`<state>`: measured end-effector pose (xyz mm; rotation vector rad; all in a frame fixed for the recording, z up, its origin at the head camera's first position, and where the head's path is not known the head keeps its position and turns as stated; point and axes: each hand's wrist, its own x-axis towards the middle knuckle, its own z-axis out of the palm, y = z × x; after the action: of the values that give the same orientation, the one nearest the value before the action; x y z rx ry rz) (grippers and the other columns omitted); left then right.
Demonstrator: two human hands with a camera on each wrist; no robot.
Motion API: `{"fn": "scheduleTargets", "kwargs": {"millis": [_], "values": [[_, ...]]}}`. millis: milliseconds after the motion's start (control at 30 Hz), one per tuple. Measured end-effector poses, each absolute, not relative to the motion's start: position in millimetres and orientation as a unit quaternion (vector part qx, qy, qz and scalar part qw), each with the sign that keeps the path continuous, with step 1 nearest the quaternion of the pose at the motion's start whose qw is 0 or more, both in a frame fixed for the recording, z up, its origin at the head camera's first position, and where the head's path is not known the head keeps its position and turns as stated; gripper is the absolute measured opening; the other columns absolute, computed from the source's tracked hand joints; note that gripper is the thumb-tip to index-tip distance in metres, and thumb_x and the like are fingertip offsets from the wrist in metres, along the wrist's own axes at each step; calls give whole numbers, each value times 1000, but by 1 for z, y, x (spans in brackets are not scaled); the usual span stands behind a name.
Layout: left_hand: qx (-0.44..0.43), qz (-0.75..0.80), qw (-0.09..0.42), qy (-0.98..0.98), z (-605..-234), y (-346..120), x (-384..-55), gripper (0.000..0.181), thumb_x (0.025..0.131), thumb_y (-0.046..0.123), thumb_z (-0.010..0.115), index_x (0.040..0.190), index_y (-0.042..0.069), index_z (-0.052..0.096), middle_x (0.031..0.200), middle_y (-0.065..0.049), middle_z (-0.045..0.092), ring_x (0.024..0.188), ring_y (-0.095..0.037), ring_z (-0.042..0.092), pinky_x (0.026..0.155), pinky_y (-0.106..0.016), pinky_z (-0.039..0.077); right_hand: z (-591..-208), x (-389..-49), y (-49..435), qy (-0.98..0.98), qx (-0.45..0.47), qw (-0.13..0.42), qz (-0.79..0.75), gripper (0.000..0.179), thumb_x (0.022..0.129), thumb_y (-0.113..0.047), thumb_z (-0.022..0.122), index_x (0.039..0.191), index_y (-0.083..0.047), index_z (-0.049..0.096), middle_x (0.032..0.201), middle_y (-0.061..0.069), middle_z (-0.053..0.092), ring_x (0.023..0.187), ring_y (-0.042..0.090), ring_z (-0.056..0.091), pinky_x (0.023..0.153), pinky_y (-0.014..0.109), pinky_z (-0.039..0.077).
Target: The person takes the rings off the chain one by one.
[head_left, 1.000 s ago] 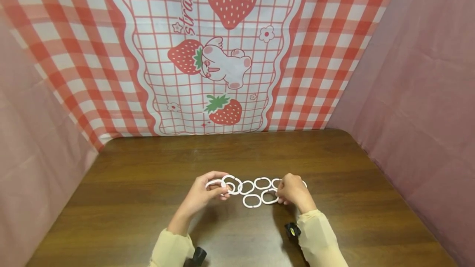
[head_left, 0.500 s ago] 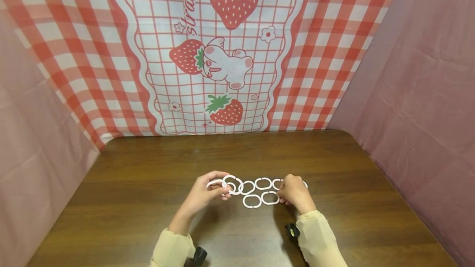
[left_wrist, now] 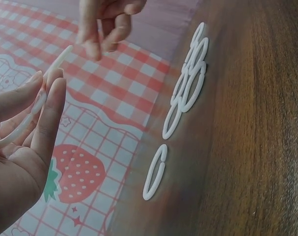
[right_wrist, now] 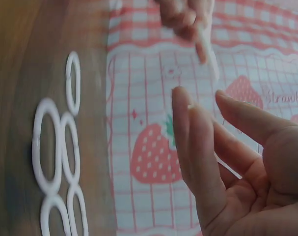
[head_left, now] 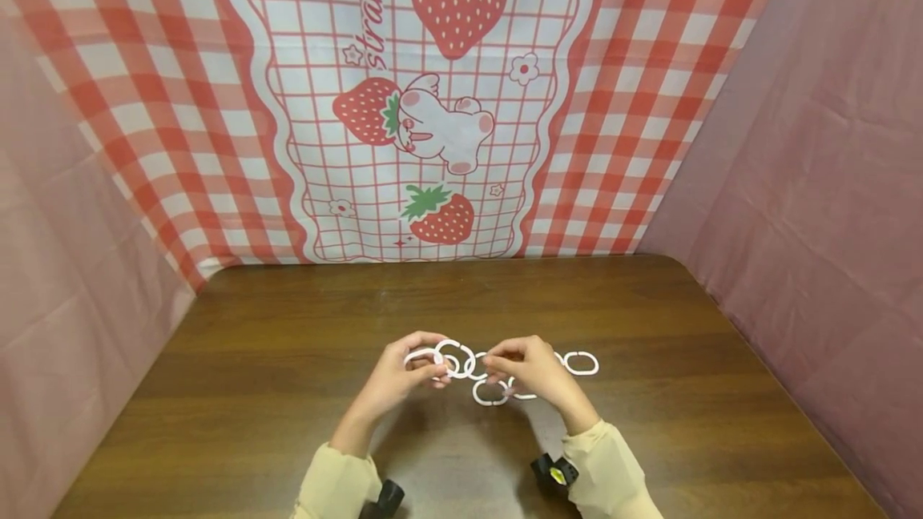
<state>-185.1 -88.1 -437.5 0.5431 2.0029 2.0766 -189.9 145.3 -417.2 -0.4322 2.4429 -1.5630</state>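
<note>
Here, left hand (head_left: 404, 375) pinching a white ring (head_left: 421, 356), long axis sideways; right hand (head_left: 526, 371) apparently empty, fingers loose.

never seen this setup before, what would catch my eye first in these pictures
First, the bright red-and-white checked backdrop with its strawberries and a cartoon bunny, hung behind the dark wooden table. Next, the white plastic rings near the table's front middle, some loose, some overlapping. There the left hand pinches one ring and the right hand reaches in beside it; whether it holds one is unclear.
</note>
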Motion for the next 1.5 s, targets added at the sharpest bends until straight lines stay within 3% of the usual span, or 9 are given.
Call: {"fn": "scheduleTargets", "kwargs": {"millis": [167, 300, 567, 800, 1033, 1500], "values": [[185, 709, 106, 673, -437, -85, -185, 42, 88, -9, 61, 125, -20, 44, 105, -39, 60, 72, -5, 68, 71, -27, 61, -415, -183, 134, 798, -157, 125, -568, 25, 90, -10, 67, 100, 13, 66, 83, 30, 70, 71, 19, 71, 57, 42, 60], [188, 709, 106, 672, -438, -85, -185, 41, 89, -7, 60, 125, -20, 44, 101, -32, 64, 74, -6, 68, 71, -27, 61, -416, -182, 126, 790, -145, 121, -584, 24, 90, -9, 66, 96, 14, 63, 82, 27, 71, 68, 8, 68, 55, 36, 60], [199, 712, 114, 664, -440, -87, -184, 34, 93, -3, 57, 119, -21, 45, 102, -40, 62, 78, -8, 70, 72, -28, 61, -418, -184, 128, 769, -91, 82, -627, 24, 91, -5, 62, 100, 17, 60, 86, 21, 73, 73, 11, 70, 55, 33, 60], [203, 719, 113, 655, -440, -90, -187, 28, 95, 2, 56, 103, -24, 48, 95, -31, 67, 77, -9, 71, 71, -31, 61, -413, -184, 131, 757, -62, 60, -647, 26, 91, -4, 62, 104, 19, 58, 89, 24, 72, 70, 10, 68, 52, 25, 57], [205, 721, 115, 652, -439, -90, -188, 30, 99, 2, 50, 101, -27, 45, 106, -50, 54, 77, -7, 70, 74, -41, 61, -410, -185, 133, 756, -39, 55, -651, 28, 90, -3, 63, 108, 20, 58, 70, -2, 67, 67, 8, 64, 51, 23, 56], [197, 716, 119, 659, -437, -91, -186, 27, 94, -3, 56, 105, -25, 45, 94, -30, 64, 76, -9, 67, 66, -28, 61, -412, -187, 135, 762, -35, 53, -645, 26, 90, -2, 63, 107, 18, 61, 65, -5, 63, 65, 8, 64, 50, 22, 56]]}}
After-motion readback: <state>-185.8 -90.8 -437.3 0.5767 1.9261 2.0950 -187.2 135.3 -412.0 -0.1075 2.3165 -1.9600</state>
